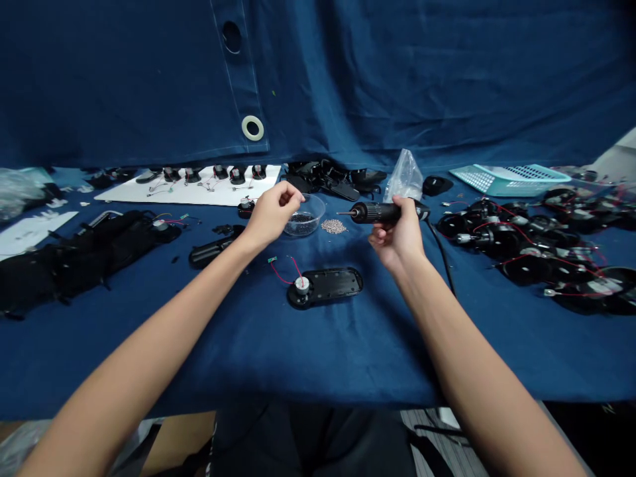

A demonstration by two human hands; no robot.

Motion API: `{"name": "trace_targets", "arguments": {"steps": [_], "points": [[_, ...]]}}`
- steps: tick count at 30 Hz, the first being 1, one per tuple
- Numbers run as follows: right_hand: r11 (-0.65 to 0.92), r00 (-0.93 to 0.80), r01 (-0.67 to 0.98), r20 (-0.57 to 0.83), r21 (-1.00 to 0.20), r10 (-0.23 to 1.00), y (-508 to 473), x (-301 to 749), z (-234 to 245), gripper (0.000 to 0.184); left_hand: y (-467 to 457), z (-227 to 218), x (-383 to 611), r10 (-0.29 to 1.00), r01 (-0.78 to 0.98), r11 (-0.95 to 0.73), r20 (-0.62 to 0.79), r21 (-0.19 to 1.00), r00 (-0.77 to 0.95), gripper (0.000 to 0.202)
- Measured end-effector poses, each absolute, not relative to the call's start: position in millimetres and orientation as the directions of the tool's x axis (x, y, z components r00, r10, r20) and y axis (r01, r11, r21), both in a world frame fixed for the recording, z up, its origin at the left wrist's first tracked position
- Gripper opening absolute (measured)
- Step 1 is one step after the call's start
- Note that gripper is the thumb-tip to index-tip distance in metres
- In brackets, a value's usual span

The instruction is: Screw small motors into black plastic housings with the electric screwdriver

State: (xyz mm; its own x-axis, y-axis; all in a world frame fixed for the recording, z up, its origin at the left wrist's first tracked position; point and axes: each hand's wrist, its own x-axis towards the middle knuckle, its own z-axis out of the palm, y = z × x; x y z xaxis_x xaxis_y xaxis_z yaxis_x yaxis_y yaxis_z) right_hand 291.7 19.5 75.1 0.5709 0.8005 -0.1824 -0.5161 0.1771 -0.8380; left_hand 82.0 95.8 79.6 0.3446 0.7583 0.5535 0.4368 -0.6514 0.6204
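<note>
Fingers (293, 193) of the left hand (271, 217) curl narrowly just above a clear plastic bowl (312, 214) of small dark screws (303, 221); whether they pinch one cannot be told from here. The right hand (397, 233) wraps firmly round a black electric screwdriver (380, 212), its bit level and pointing toward the left hand, with the cord (444, 255) trailing down clear of the wrist. Below them, on the blue-covered desk (318, 358), lies a black oval housing (328, 285) with a small motor (301, 285) and red wires (282, 277).
</note>
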Motion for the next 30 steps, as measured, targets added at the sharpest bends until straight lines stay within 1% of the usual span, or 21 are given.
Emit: {"name": "trace_targets", "arguments": {"steps": [2,5,9,12,15,18,23,30], "points": [[0.168,0.556,-0.522,-0.184,-0.836,0.81,20,289,74,0.03,74,74,79,0.761,0.337,-0.649,0.595,0.683,0.26,0.02],[0.143,0.542,-0.513,-0.19,-0.846,0.819,21,285,70,0.032,53,65,77,0.783,0.235,-0.622,0.596,0.747,0.179,0.018],[0.102,0.539,-0.506,-0.222,-0.856,0.812,23,282,65,0.032,40,58,76,0.795,0.177,-0.604,0.574,0.777,0.196,0.018],[0.072,0.531,-0.51,-0.248,-0.857,0.81,25,281,63,0.031,32,57,78,0.801,0.074,-0.58,0.552,0.811,0.233,0.016],[0.045,0.508,-0.514,-0.261,-0.857,0.821,25,279,62,0.031,22,58,82,0.823,-0.003,-0.535,0.523,0.845,0.222,0.015],[0.039,0.495,-0.511,-0.258,-0.858,0.829,24,275,62,0.032,16,57,87,0.833,-0.032,-0.529,0.526,0.848,0.171,0.011],[0.032,0.468,-0.519,-0.252,-0.854,0.847,22,271,62,0.033,14,54,88,0.803,-0.046,-0.584,0.585,0.81,0.113,0.012],[0.018,0.466,-0.507,-0.257,-0.862,0.847,21,272,62,0.032,16,51,86,0.723,0.083,-0.69,0.68,0.719,0.124,0.007]]}}
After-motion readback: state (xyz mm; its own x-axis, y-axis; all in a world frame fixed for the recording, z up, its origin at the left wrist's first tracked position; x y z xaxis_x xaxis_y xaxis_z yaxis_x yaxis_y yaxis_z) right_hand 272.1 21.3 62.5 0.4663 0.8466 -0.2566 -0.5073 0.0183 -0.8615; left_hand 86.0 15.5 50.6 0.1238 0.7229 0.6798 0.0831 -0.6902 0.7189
